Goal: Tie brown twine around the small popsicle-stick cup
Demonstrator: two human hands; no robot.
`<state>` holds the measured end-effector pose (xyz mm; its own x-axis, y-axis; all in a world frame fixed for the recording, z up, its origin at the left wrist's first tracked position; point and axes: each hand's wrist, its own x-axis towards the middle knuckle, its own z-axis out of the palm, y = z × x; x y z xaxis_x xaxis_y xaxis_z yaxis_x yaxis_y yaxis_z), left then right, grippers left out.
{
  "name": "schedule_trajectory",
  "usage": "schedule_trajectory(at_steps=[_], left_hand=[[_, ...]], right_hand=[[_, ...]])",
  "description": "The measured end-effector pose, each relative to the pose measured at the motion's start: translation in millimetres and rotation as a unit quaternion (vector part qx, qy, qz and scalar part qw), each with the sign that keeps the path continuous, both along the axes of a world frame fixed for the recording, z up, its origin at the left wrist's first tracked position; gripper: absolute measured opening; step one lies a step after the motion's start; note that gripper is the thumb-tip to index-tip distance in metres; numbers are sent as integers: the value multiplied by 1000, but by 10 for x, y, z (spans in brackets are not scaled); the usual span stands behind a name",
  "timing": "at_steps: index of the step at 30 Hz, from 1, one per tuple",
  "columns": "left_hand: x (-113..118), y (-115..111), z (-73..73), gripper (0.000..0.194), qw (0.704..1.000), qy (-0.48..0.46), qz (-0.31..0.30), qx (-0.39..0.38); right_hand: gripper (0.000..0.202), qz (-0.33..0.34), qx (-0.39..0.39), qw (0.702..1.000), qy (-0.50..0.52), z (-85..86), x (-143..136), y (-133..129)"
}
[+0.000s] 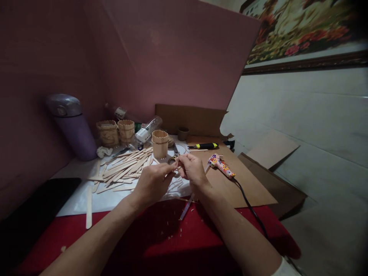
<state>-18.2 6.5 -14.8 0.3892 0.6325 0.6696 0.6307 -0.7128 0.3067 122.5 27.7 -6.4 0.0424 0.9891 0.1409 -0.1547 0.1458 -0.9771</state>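
My left hand (pixel 155 180) and my right hand (pixel 192 170) meet over the white sheet (pixel 76 201), fingers pinched together. Between the fingertips is something small and thin that I cannot make out. Just beyond them stands a small cup made of wooden craft sticks (pixel 160 145), upright. A loose pile of craft sticks (pixel 126 168) lies left of my hands. Partly hidden behind my fingers are a dark, pointed tool and a ring-shaped part. A translucent glue stick (pixel 186 207) lies below my right hand.
A flower-patterned glue gun (pixel 221 165) with a black cord lies on cardboard (pixel 253 188) at right, near a yellow-black utility knife (pixel 203 146). Two more stick-covered cups (pixel 126 131), plastic bottles (pixel 148 128) and a purple flask (pixel 75 130) stand or lie at back left.
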Motion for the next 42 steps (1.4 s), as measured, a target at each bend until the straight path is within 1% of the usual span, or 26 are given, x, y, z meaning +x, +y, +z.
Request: schedule_trajectory(at_steps=[3,5,7,9,10,12,14,16,18,20,23,25,28,30,34,35,36,38,41,42], left_hand=[[16,-21,5,21,999,42,-25,1],[19,-47,47,19,999,49,-14,-14],[14,-65,101,19,999,6,14,-49],[3,-58,141,21,989,-93,38,-108],[-1,-44,149,21,977,-148,44,-144],[-4,-2,140,23,946,-232,28,-226],[4,42,111,26,910,-286,-13,-300],[18,70,86,27,883,-326,-35,-335],[32,73,83,26,872,-347,-39,-343],[42,59,102,23,870,-349,-37,-347],[39,33,148,19,861,-357,-21,-361],[24,28,171,15,844,-387,-17,-370],[-4,35,186,12,811,-433,-45,-391],[-11,36,186,15,795,-443,-56,-411],[2,20,180,29,801,-414,-74,-426],[4,17,181,31,799,-413,-80,-431],[3,17,184,30,792,-420,-84,-436],[-13,24,197,27,768,-454,-88,-443],[-73,53,235,22,725,-515,-108,-445],[-101,65,249,20,718,-525,-108,-444]], right_hand=[[12,8,-7,999,33,12,-1,6],[12,17,-12,999,31,21,-5,0],[12,19,-15,1000,16,32,-13,-16],[13,17,-10,1000,-3,40,-26,-35],[13,20,-6,1000,-10,39,-33,-44],[15,32,4,999,-20,26,-48,-57],[16,40,15,999,-26,-1,-62,-63],[18,40,26,998,-42,-30,-72,-67],[21,36,35,997,-64,-52,-78,-72],[23,34,38,996,-79,-62,-82,-80],[22,46,37,996,-71,-52,-85,-92],[21,54,35,996,-54,-36,-81,-95],[21,59,29,997,-30,-16,-68,-90],[21,60,28,998,-21,-15,-61,-82],[20,68,28,997,-14,-32,-60,-66],[20,66,29,997,-9,-33,-60,-64],[20,61,30,998,0,-30,-59,-63],[19,49,28,998,30,-12,-49,-61],[17,33,-2,995,91,37,-12,-52],[16,29,-14,993,109,56,7,-47]])
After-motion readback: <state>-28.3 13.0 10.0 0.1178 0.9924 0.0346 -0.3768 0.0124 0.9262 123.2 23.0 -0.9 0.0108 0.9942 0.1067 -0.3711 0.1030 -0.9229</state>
